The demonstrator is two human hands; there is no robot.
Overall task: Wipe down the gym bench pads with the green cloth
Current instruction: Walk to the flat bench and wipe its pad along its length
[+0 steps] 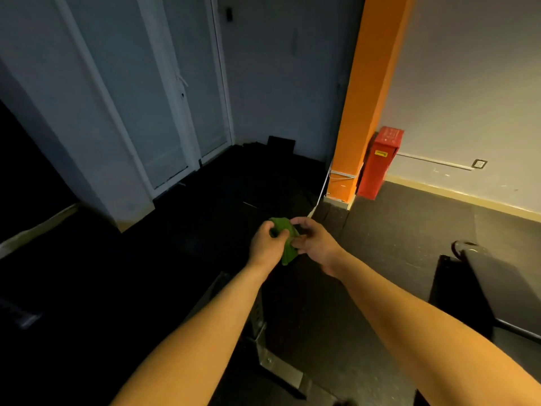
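The green cloth is bunched up between both hands, held out in front of me above the dark floor. My left hand grips its left side with curled fingers. My right hand pinches its right edge with thumb and fingers. A black bench pad shows at the right edge, low and to the right of my right forearm. A dark metal bench frame lies under my forearms; its pad cannot be made out in the dark.
An orange pillar stands ahead on the right, with a red box leaning beside it. White doors fill the left wall. The black rubber floor stretches to the right wall.
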